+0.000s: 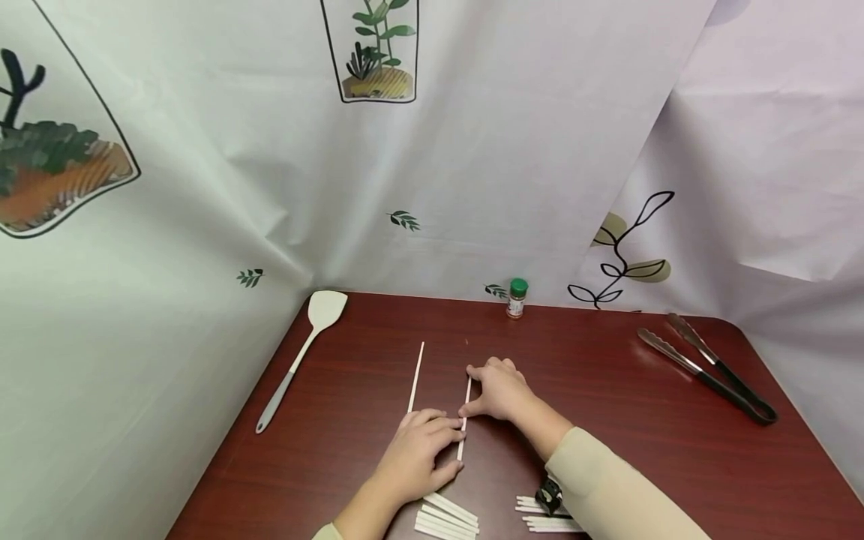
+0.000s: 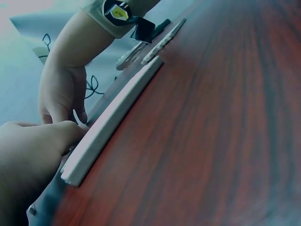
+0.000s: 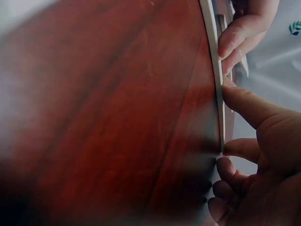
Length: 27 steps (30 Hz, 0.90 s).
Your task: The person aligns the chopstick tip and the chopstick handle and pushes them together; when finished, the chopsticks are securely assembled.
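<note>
A thin white stick point(image 1: 468, 390) lies lengthwise on the table between my two hands. My right hand point(image 1: 498, 390) holds its far part, with the index finger at the far end and the thumb lower down; the other fingers curl in. From the left, my left hand point(image 1: 417, 454) touches the same stick with its fingertips, its thumb by the near end. To the left, roughly parallel, lies a second white stick point(image 1: 416, 375), its near end hidden by the left hand. Several white sticks point(image 1: 448, 517) lie side by side just below that hand. Another group point(image 1: 550, 523) is partly covered by the right sleeve.
A white spatula point(image 1: 304, 352) with a grey handle lies along the left side of the brown table point(image 1: 580, 375). A small green-capped bottle point(image 1: 516, 300) stands at the back edge. Black-handled tongs point(image 1: 715, 371) lie spread at the right. Printed cloth point(image 1: 472, 165) hangs behind.
</note>
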Each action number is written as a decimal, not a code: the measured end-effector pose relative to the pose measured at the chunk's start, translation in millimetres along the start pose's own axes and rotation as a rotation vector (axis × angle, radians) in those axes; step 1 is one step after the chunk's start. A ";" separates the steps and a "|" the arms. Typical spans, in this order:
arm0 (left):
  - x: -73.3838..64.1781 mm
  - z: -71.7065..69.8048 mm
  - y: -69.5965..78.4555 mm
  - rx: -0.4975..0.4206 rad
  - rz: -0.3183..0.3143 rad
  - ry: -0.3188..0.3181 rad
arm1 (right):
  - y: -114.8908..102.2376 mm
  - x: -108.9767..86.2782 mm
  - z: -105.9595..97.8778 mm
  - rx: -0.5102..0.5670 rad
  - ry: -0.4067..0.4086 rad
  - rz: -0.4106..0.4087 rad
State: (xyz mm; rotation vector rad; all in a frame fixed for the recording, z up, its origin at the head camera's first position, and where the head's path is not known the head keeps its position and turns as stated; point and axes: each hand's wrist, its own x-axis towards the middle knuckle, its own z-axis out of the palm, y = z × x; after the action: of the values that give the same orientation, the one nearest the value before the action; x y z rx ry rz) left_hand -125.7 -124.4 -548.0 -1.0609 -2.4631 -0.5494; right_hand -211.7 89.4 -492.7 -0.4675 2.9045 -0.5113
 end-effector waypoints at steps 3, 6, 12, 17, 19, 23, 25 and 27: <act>-0.4 -1.7 -4.0 0.014 -0.026 0.002 | -3.4 8.6 0.5 -0.011 -0.020 0.014; -1.0 -2.7 -8.7 0.027 -0.050 0.013 | -7.3 17.4 1.4 -0.014 -0.035 0.027; -3.4 -1.5 -16.4 0.038 -0.111 0.047 | -14.2 30.5 2.1 0.010 -0.058 0.063; -3.7 0.1 -21.6 0.033 -0.150 0.066 | -17.1 39.1 2.5 0.041 -0.068 0.082; -3.4 0.3 -23.9 0.024 -0.162 0.077 | -17.8 42.4 3.0 0.045 -0.066 0.084; -3.1 0.9 -28.0 0.012 -0.178 0.103 | -18.2 48.2 5.3 0.019 -0.065 0.079; -3.2 1.5 -29.2 0.011 -0.181 0.117 | -18.5 51.2 6.2 0.003 -0.068 0.071; -3.3 2.3 -29.9 0.014 -0.183 0.129 | -18.7 54.0 6.5 0.000 -0.073 0.066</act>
State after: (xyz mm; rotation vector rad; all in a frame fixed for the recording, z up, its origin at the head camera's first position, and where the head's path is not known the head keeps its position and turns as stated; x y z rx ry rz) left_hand -146.4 -144.2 -557.4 -0.7727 -2.4596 -0.6342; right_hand -256.0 52.9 -497.4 -0.3809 2.8395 -0.4741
